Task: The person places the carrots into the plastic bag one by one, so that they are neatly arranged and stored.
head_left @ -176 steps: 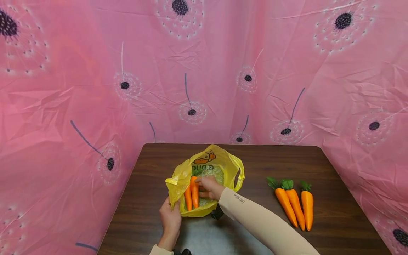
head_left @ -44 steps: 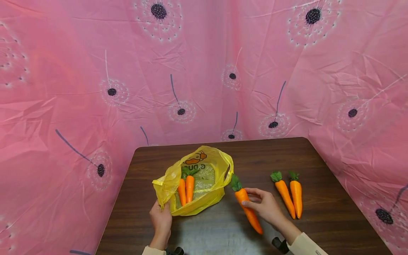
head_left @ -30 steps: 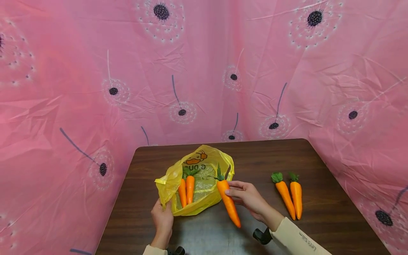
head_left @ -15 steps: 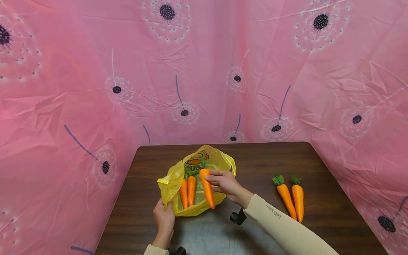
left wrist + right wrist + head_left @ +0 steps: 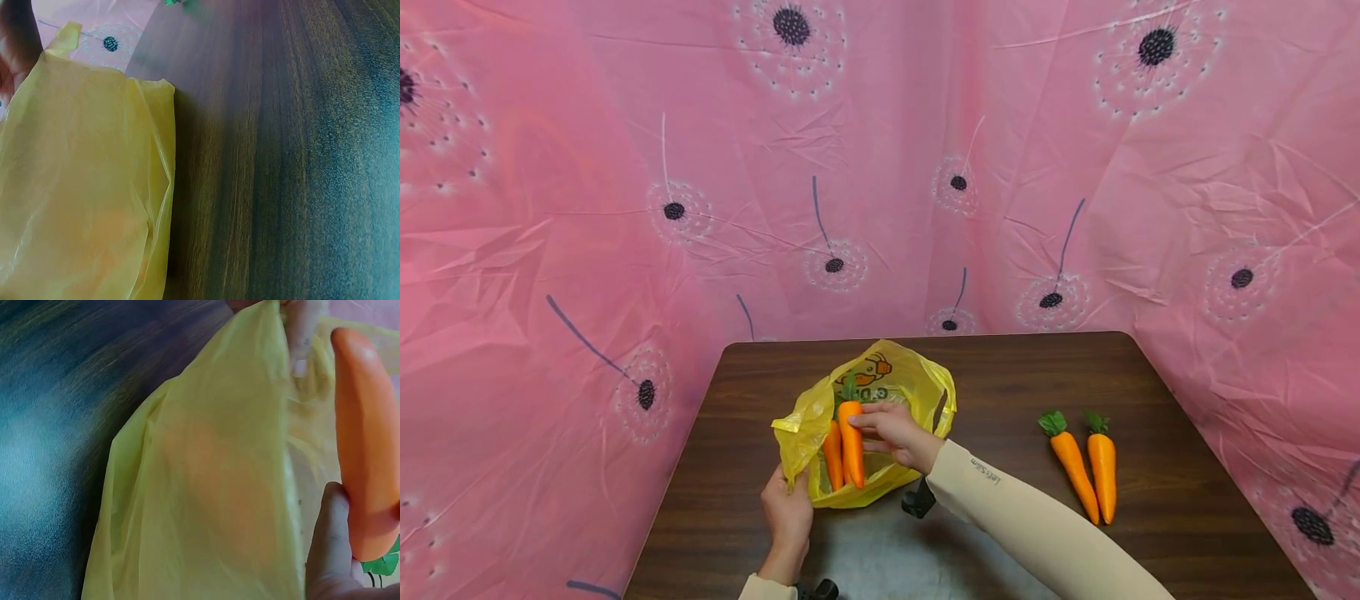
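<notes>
A yellow plastic bag (image 5: 880,492) with a duck print lies with its mouth open toward me. My left hand (image 5: 787,512) pinches the near left edge of that mouth. Inside the opening, my right hand (image 5: 891,432) holds a carrot (image 5: 852,446) near its leafy top, thumb on the near side. Behind it another carrot (image 5: 832,457) lies in the bag, and the held one overlaps the rest there. In the right wrist view the held carrot (image 5: 365,444) stands beside the bag's wall, and orange shows through the yellow film (image 5: 219,481).
Two more carrots with green tops, a left one (image 5: 1075,477) and a right one (image 5: 1102,477), lie side by side on the right of the dark wooden table (image 5: 1000,375). A pink flower-printed cloth (image 5: 895,167) hangs behind and along the sides.
My right hand has carried one carrot from right of the bag leftward into its mouth, over the carrots there. Earlier, three carrots lay on the right; now two do. My left hand keeps its grip.
</notes>
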`<action>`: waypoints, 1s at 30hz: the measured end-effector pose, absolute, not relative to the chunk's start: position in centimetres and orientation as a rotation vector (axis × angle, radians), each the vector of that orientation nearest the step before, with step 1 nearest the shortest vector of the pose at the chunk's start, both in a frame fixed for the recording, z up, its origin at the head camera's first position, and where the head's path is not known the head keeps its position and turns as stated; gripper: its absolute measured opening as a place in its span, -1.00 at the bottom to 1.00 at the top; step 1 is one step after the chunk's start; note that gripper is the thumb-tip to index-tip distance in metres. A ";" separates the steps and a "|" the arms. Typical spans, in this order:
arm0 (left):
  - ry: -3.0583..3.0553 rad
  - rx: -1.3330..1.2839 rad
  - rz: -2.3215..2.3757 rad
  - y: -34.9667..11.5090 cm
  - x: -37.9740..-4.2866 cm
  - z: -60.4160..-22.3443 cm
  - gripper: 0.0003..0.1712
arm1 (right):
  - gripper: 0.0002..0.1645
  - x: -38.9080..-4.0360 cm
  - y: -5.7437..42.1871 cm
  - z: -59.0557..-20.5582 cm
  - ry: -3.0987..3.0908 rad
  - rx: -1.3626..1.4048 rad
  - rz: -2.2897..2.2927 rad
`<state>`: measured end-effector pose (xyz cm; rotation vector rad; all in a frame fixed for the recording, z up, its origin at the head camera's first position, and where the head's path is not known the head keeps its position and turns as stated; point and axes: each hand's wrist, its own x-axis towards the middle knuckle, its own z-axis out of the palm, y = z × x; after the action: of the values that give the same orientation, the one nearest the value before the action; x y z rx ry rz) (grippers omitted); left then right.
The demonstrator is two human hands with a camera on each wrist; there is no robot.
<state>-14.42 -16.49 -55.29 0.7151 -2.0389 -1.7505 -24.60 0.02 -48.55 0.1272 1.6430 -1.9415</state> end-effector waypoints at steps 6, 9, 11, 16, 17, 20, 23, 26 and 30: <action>-2.033 0.723 -1.758 -16.7 -14.5 -55.4 -0.68 | -0.41 -25.4 -0.9 -49.6 1.674 0.155 -1.947; -2.032 0.721 -1.764 -16.7 -14.5 -55.5 -0.68 | -0.38 -25.9 -0.9 -50.0 1.720 0.187 -1.937; -2.032 0.724 -1.770 -16.8 -14.5 -55.5 -0.68 | -0.36 -26.2 -0.9 -50.3 1.747 0.205 -1.932; -2.029 0.728 -1.781 -16.9 -14.5 -55.4 -0.68 | -0.37 -26.7 -0.9 -51.0 1.797 0.242 -1.930; -2.028 0.725 -1.783 -16.9 -14.5 -55.4 -0.68 | -0.37 -26.8 -0.9 -51.2 1.804 0.251 -1.928; -2.030 0.722 -1.788 -16.9 -14.5 -55.5 -0.67 | -0.38 -27.0 -1.0 -51.6 1.844 0.273 -1.903; -2.031 0.727 -1.787 -16.8 -14.5 -55.6 -0.67 | -0.37 -27.0 -1.0 -51.8 1.900 0.290 -1.869; -2.029 0.737 -1.777 -16.8 -14.5 -55.7 -0.67 | -0.35 -27.0 -0.8 -51.8 1.965 0.292 -1.838; -2.033 0.744 -1.769 -16.9 -14.6 -55.7 -0.68 | -0.36 -27.1 -0.8 -51.8 2.010 0.299 -1.815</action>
<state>-14.56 -16.86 -55.68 0.7440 -2.0331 -1.7695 -27.10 -0.82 -51.81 0.2988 2.0100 -1.8145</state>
